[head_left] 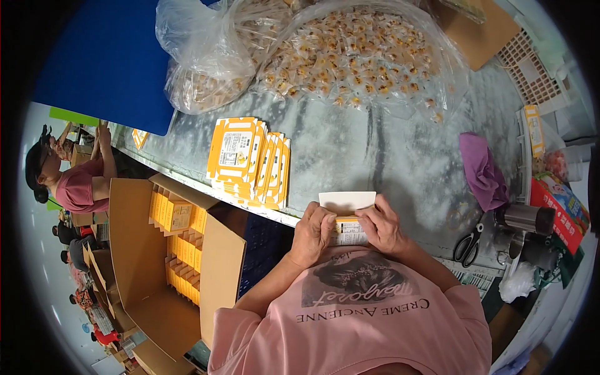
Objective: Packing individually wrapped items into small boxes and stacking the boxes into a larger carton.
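Close to my chest, at the table's near edge, a small yellow-and-white carton (347,232) is held between my two hands. Its white end flap (347,200) stands up on the far side. My left hand (312,234) grips the carton's left side with bent fingers. On the opposite side my right hand (382,226) presses its fingers along the upper edge. The carton's inside is hidden from view. Left of my hands lies a stack of flat yellow-and-white cartons (237,150), fanned toward the right.
Small wrapped pieces (356,56) spread under clear plastic at the back. A large cardboard box (225,262) holding rows of yellow cartons (181,250) stands left. Scissors (469,245), a purple cloth (481,172) and a metal cup (528,219) sit right. Other people work far left.
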The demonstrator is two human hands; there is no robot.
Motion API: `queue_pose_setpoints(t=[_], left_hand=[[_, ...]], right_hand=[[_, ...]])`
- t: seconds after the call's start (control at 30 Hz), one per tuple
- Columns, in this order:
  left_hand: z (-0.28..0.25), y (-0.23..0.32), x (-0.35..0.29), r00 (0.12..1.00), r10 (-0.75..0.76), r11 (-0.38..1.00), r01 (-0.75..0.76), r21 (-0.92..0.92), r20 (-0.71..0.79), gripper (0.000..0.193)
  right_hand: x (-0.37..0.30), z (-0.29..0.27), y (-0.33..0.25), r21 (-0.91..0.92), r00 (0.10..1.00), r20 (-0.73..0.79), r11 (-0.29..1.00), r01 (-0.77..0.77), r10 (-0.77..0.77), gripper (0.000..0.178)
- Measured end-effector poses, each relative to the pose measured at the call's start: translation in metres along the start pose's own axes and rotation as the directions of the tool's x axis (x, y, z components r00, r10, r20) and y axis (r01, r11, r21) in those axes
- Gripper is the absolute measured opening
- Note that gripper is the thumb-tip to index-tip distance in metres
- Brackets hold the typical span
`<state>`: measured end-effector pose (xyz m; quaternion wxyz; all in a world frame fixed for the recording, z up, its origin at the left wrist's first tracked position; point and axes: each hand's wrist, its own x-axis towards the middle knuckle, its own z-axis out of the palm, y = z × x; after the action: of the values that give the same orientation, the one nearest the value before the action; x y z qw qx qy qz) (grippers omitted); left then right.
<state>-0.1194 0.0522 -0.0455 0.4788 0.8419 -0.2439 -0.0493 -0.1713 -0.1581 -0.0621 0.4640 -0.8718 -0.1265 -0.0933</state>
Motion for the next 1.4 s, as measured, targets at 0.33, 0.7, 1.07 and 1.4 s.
queue_pose_setpoints(t=[0.33,0.7,1.07,1.4], left_hand=[[0.012,0.016,0.006,0.978,-0.202,0.922,0.171,-0.348,-0.055,0.08],[-0.103,0.038,-0.029,0.903,-0.371,0.824,0.211,-0.525,-0.219,0.046],[-0.29,-0.132,-0.151,0.617,-0.352,0.381,0.781,0.494,-0.704,0.048],[-0.292,-0.286,-0.147,0.656,-0.271,0.163,0.753,0.638,-0.705,0.075]], right_hand=[[-0.006,0.04,0.005,0.512,0.865,-0.16,0.789,-0.339,0.476,0.043],[0.03,0.066,-0.036,0.639,0.995,0.087,0.763,-0.095,0.051,0.068],[0.027,0.098,0.01,0.476,0.922,0.214,0.789,-0.387,0.324,0.032],[0.077,0.098,-0.015,0.059,0.978,0.198,0.995,-0.086,0.073,0.035]])
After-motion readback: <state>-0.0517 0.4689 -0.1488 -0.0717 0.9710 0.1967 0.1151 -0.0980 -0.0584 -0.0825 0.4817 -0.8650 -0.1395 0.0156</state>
